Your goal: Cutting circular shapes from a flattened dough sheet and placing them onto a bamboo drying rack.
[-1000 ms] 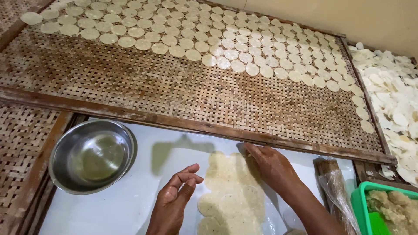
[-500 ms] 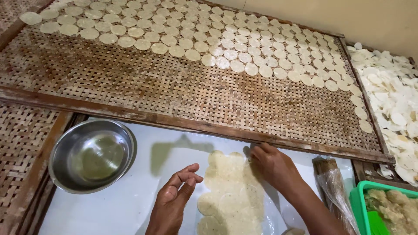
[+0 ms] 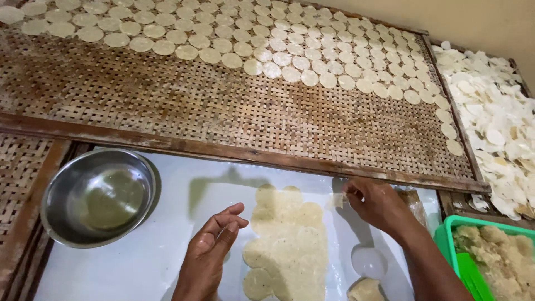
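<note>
Lower centre of frame: sheet of cut dough rounds (image 3: 290,239) on white surface (image 3: 139,267). Left hand (image 3: 209,256) rests open just beside it; right hand (image 3: 376,203) pinches a dough scrap (image 3: 338,199). Steel bowl (image 3: 97,196) lower left.

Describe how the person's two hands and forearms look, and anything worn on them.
Both are bare. The left hand and the right hand wear no gloves, rings, watch or bracelets that show. No sleeve is visible on either forearm up to the frame edge. Nails are short.
</note>
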